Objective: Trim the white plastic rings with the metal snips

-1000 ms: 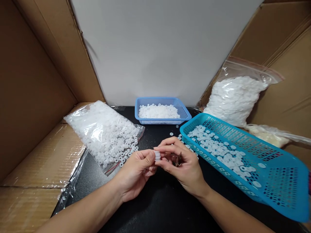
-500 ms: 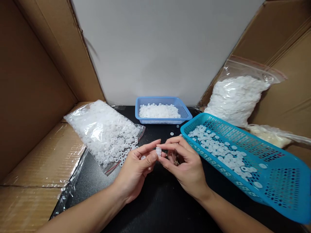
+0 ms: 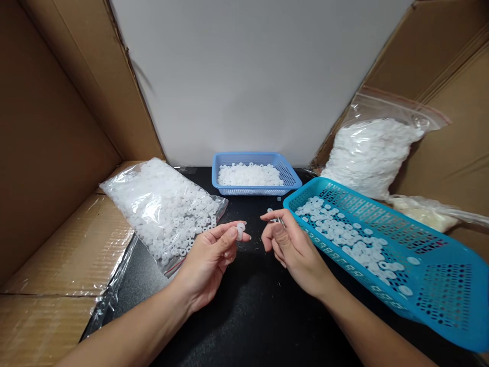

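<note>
The left hand (image 3: 208, 262) and right hand (image 3: 296, 250) are bare, and the uncovered forearms (image 3: 135, 323) taper toward slim wrists (image 3: 323, 286).

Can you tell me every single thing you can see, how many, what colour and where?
small basket: one, light blue, at the back of the table
white rings: too many to count, white, in the small basket
big basket: one, teal, on the right
round pieces: many, white, in the big basket
ring bag: one, clear with white rings, on the left
tall bag: one, clear with white contents, back right
little bag: one, clear with cream contents, behind the big basket
loose pieces: at least two, whitish, on the table
table: one, black, underneath
backdrop: one, pale grey, behind
cardboard: several panels, brown, both sides
held piece: at least one, whitish, in the left fingers
metal tool: one, silvery, in the right hand
left hand, right hand: one each, bare, front centre
</note>
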Demonstrator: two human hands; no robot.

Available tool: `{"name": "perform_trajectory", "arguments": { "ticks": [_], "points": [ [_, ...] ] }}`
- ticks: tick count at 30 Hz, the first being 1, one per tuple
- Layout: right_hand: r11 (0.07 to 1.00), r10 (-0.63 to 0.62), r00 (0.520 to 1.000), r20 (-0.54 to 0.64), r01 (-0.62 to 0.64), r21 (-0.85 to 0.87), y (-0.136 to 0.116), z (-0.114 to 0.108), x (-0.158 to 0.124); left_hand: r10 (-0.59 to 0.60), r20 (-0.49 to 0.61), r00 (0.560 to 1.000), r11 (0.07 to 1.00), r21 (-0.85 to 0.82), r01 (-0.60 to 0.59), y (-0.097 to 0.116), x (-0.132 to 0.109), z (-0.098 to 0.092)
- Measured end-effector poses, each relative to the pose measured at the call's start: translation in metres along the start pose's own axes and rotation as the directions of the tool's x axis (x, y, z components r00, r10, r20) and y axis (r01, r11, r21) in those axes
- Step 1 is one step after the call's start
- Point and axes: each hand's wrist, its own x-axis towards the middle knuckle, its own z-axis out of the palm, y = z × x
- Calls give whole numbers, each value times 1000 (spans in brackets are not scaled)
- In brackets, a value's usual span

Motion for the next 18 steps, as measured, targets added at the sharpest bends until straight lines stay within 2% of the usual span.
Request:
{"name": "perform_trajectory", "arguments": {
  "ticks": [6, 11, 16, 18],
  "points": [
    [986, -32, 999, 32, 36, -161, -6, -6, 2, -22, 29, 999, 999, 36, 21, 1, -1, 0],
    [968, -25, 990, 139, 58, -243, -1, -9, 3, -27, 62, 998, 999, 35, 25, 2, -3, 1],
    [909, -47, 997, 57, 66, -411, 2, -9, -2, -29, 63, 998, 999, 33, 27, 1, -3, 1],
    [897, -97, 995, 19, 96, -432, 1, -10, -4, -36, 61, 997, 998, 51, 33, 1, -3, 1]
  ]
}}
